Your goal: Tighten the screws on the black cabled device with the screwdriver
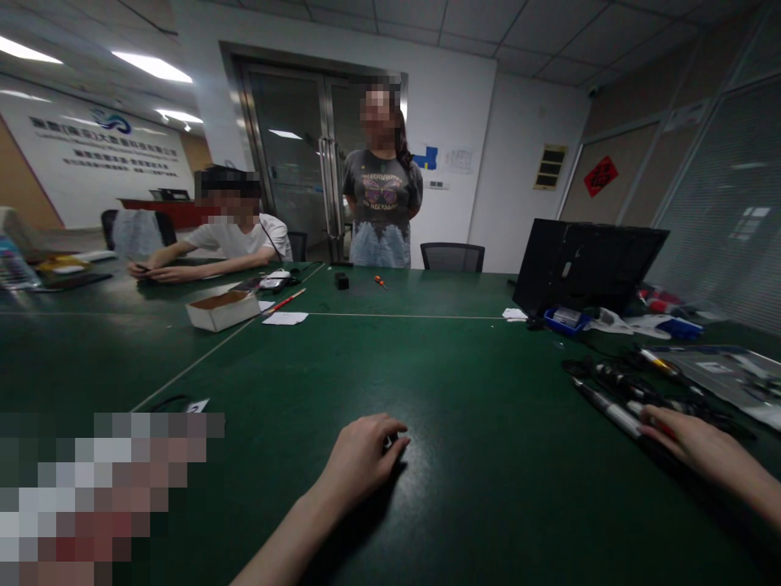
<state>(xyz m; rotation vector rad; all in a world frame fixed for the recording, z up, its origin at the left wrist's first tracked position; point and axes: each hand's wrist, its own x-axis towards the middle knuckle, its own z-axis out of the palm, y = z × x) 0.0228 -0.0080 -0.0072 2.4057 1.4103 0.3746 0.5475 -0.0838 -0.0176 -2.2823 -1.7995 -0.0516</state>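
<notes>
Green tabletop (390,358) is showing beneath the left hand's (364,449) loosely curled, parted fingers while the right hand (695,439), grip unclear, is resting by a pen-shaped tool (610,409), best handled mid-barrel.

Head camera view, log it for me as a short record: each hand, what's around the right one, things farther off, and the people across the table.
Left hand: over the green table, fingers curled; whether it holds anything is unclear
Right hand: at a pen-shaped tool; blur hides whether it grips it
Around right hand: dark cables
Farther off: open white box, orange screwdriver, black monitor
People across the table: one seated, one standing
</notes>
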